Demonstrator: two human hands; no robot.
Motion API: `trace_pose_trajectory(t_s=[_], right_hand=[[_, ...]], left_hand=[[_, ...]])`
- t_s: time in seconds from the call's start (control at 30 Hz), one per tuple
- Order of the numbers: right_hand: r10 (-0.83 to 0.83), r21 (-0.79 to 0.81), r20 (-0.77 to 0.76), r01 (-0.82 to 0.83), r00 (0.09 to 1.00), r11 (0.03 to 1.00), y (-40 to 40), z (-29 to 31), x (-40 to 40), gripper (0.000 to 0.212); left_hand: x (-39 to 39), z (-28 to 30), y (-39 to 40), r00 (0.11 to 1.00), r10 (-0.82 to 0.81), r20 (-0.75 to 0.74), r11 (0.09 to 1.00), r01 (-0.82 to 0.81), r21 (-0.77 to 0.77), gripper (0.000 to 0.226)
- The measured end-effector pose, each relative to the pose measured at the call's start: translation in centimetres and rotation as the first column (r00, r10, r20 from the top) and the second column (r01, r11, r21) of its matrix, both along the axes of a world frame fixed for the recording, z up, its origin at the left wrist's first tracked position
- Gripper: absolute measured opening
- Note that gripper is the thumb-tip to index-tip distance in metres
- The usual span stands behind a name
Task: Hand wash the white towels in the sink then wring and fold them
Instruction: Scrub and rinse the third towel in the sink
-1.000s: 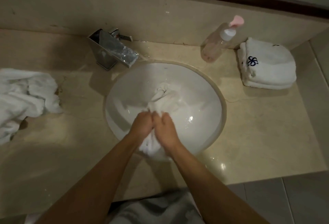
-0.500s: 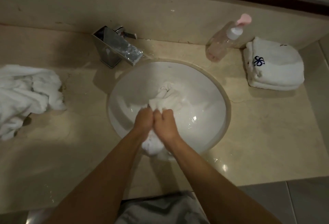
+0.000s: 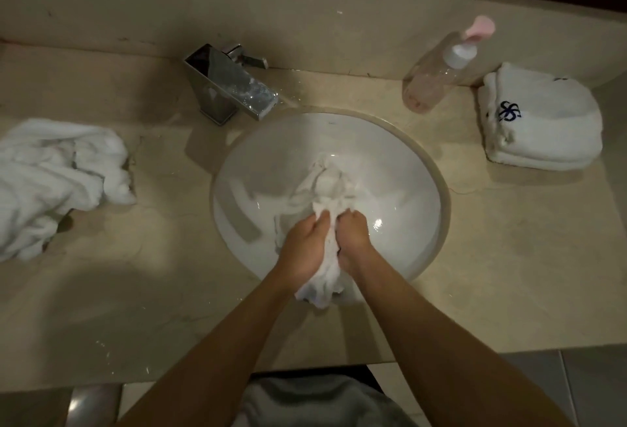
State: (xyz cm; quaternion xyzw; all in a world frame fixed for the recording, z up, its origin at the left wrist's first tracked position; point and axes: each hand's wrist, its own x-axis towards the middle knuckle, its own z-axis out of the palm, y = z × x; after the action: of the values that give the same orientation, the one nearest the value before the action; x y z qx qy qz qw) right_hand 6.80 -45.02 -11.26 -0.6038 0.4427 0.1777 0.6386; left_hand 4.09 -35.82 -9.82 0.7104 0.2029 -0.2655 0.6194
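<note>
Towel [image 3: 327, 185] bunched in the white sink [image 3: 407, 162], gripped at its near end by both hands: left hand [image 3: 305, 247] and right hand [image 3: 353, 236] clenched side by side around the wet cloth, tail hanging over the basin's front rim.

Risks, judged from here: drip or splash onto the desk [image 3: 475, 274] and the floor below, since the tail already overhangs the rim; slipping of soaked cloth out of the grip if twisted hard; uneven washing of the far end lying loose near the drain.

Beige stone desk, wet in patches near the faucet [image 3: 234, 87] and front left edge. Crumpled white towels [image 3: 57, 182] heaped at left, folded towels [image 3: 543, 128] with a dark emblem at right, just beside a clear pump bottle [image 3: 441, 73]. Dim light; dark mirror frame above the backsplash, tiled floor below.
</note>
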Motion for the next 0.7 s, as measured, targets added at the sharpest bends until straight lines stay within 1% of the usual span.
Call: trace_pose_trajectory(t_s=[0.03,0.07,0.1,0.13,0.17,0.2,0.23,0.27,0.3,0.33,0.37,0.4,0.43,0.47,0.5,0.53,0.57,0.6,0.63,0.67,0.7], right_hand=[[-0.067,0.141,-0.009,0.068,0.998,0.988,0.0,0.5,-0.7,0.028],[-0.121,0.290,-0.027,0.123,0.992,0.949,-0.2,1.1,-1.6,0.028],[-0.167,0.446,-0.021,0.159,0.986,0.881,-0.6,1.6,-2.6,0.028],[-0.203,0.548,-0.031,0.187,0.979,0.816,-1.2,2.0,-3.6,0.032],[-0.222,0.611,-0.030,0.194,0.975,0.767,-1.9,2.2,-4.3,0.040],[-0.227,0.659,-0.024,0.186,0.973,0.729,-2.4,2.0,-4.9,0.042],[-0.217,0.705,-0.038,0.180,0.975,0.686,-2.7,1.7,-5.2,0.041],[-0.195,0.722,-0.071,0.185,0.978,0.667,-2.5,1.6,-5.3,0.043],[-0.152,0.705,-0.101,0.179,0.983,0.686,-2.0,1.8,-5.2,0.049],[-0.072,0.633,-0.090,0.113,0.993,0.766,-1.4,2.1,-4.9,0.053],[0.016,0.494,-0.048,0.009,0.999,0.869,-0.8,2.1,-4.4,0.051],[0.085,0.295,-0.001,-0.081,0.996,0.952,-0.2,2.0,-4.0,0.041],[0.150,0.074,0.045,-0.153,0.988,0.985,0.3,2.3,-3.6,0.031],[0.179,-0.093,0.104,-0.170,0.978,0.981,0.6,2.5,-3.1,0.025],[0.140,-0.121,0.178,-0.120,0.974,0.985,0.7,3.0,-2.5,0.025],[0.041,-0.024,0.237,-0.037,0.971,0.999,0.5,3.5,-2.0,0.026],[-0.073,0.111,0.268,0.045,0.961,0.993,-0.1,4.2,-1.5,0.029],[-0.172,0.251,0.267,0.104,0.948,0.962,-0.9,4.9,-1.0,0.034],[-0.236,0.376,0.240,0.134,0.941,0.917,-1.8,5.4,-0.8,0.037],[-0.249,0.450,0.217,0.130,0.944,0.884,-2.3,5.8,-0.7,0.040],[-0.200,0.452,0.205,0.088,0.958,0.888,-2.2,6.0,-0.7,0.043]], left_hand=[[0.2,-0.1,0.5,1.000,-0.009,0.027,0.990,0.006,0.139,0.037],[0.8,-0.4,1.4,0.999,-0.014,0.053,0.963,-0.001,0.271,0.034],[1.2,-0.5,2.3,0.999,0.012,0.050,0.950,-0.027,0.311,0.027],[1.6,-1.1,3.2,0.998,0.048,0.033,0.958,-0.056,0.283,0.021],[1.7,-1.2,3.8,0.991,0.126,-0.042,0.977,-0.117,0.179,0.015],[1.5,-1.2,4.3,0.964,0.213,-0.161,0.976,-0.204,0.069,0.008],[1.3,-1.2,4.7,0.913,0.284,-0.292,0.949,-0.311,-0.051,0.004],[0.9,-1.4,4.8,0.850,0.308,-0.426,0.900,-0.406,-0.160,0.012],[0.7,-1.8,4.8,0.809,0.280,-0.517,0.861,-0.450,-0.237,0.015],[0.6,-1.8,4.6,0.806,0.230,-0.546,0.841,-0.447,-0.305,0.015],[0.7,-1.8,4.2,0.842,0.175,-0.510,0.859,-0.384,-0.339,0.018],[0.9,-1.9,3.7,0.874,0.143,-0.464,0.889,-0.320,-0.328,0.021],[1.2,-2.1,3.1,0.897,0.140,-0.419,0.925,-0.269,-0.267,0.022],[1.6,-2.1,2.5,0.915,0.174,-0.364,0.958,-0.244,-0.154,0.027],[2.2,-1.9,2.2,0.943,0.205,-0.261,0.976,-0.215,-0.012,0.035],[2.8,-1.6,2.2,0.964,0.234,-0.126,0.969,-0.220,0.111,0.040],[3.4,-1.6,2.6,0.962,0.273,-0.021,0.953,-0.267,0.140,0.043],[3.9,-1.5,2.9,0.946,0.323,0.009,0.944,-0.323,0.074,0.046],[4.3,-1.6,3.2,0.934,0.357,-0.031,0.934,-0.358,-0.020,0.049],[4.5,-1.7,3.3,0.925,0.367,-0.100,0.922,-0.376,-0.096,0.050],[4.8,-1.8,3.2,0.924,0.340,-0.177,0.919,-0.366,-0.145,0.052]])
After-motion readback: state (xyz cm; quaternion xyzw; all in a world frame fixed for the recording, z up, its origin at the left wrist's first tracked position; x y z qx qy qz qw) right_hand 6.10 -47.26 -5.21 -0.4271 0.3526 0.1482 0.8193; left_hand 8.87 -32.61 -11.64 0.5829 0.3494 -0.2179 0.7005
